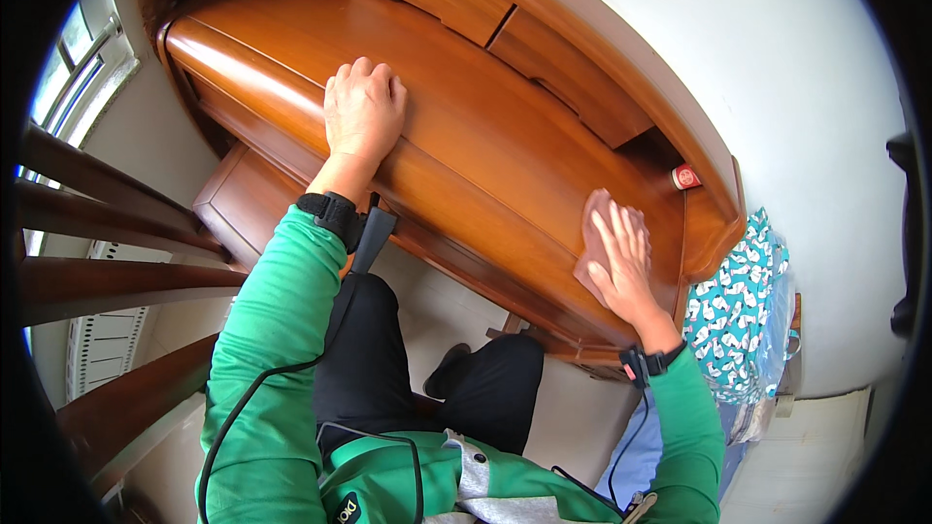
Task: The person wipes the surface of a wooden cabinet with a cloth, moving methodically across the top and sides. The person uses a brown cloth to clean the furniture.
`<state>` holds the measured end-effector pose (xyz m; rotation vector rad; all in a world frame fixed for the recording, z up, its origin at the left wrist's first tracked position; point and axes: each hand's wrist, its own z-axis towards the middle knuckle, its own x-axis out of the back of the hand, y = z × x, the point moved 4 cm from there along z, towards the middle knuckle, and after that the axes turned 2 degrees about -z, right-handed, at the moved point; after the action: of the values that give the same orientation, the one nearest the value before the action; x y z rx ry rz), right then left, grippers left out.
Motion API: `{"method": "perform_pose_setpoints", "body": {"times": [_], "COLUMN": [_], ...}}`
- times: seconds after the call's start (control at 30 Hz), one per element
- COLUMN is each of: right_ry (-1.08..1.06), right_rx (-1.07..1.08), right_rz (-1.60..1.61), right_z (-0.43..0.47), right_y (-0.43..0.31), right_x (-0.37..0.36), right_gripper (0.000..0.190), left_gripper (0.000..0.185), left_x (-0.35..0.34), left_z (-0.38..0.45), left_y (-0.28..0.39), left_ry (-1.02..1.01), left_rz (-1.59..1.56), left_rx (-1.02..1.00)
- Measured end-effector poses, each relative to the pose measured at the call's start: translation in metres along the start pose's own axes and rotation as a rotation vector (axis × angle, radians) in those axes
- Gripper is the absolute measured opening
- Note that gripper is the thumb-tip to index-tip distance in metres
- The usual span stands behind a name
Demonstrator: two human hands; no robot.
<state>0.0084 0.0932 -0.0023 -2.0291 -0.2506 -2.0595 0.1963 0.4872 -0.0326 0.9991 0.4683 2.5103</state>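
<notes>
A brown cloth lies flat on the right part of the glossy wooden desktop. My right hand presses down on it, palm low and fingers stretched out. To the left, my left hand rests as a fist on the desk near its rounded front edge. Its fingers curl under, and nothing shows in them. Both wrists carry black straps with small devices.
Wooden drawers line the back of the desk, with a small red and white container in the open nook beside them. A teal patterned fabric bag stands at right. Dark wooden slats rise at left. Black cables run along my sleeves.
</notes>
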Motion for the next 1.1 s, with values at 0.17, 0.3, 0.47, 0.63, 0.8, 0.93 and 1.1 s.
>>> {"method": "perform_pose_setpoints", "body": {"times": [0.17, 0.3, 0.47, 0.63, 0.8, 0.93, 1.1], "right_ry": [-0.039, -0.05, -0.032, -0.005, 0.02, 0.052, 0.066], "right_rx": [0.123, 0.167, 0.257, 0.386, 0.329, 0.313, 0.371], "right_rz": [-0.013, -0.042, 0.017, 0.053, -0.081, -0.102, -0.014], "right_z": [0.11, 0.173, 0.157, 0.049, -0.024, -0.011, 0.058], "right_y": [-0.047, -0.095, -0.11, -0.095, -0.079, -0.09, -0.125], "right_x": [-0.015, -0.028, -0.024, -0.006, -0.002, -0.007, -0.01], "right_gripper": [0.074, 0.076, 0.074, 0.086, 0.086, 0.094, 0.1], "left_gripper": [0.019, 0.019, 0.017, 0.017, 0.018, 0.018, 0.017], "left_x": [0.0, 0.001, 0.0, 0.0, -0.001, -0.001, -0.001], "left_z": [0.001, 0.001, 0.001, 0.0, 0.0, 0.0, 0.0], "left_y": [-0.001, -0.004, -0.005, -0.005, -0.003, -0.001, -0.001], "left_ry": [0.003, -0.005, 0.007, 0.021, 0.008, -0.012, -0.018], "left_rz": [-0.022, -0.025, -0.051, -0.046, -0.027, -0.002, -0.015], "left_rx": [0.001, -0.008, -0.021, -0.023, -0.001, 0.009, 0.014]}}
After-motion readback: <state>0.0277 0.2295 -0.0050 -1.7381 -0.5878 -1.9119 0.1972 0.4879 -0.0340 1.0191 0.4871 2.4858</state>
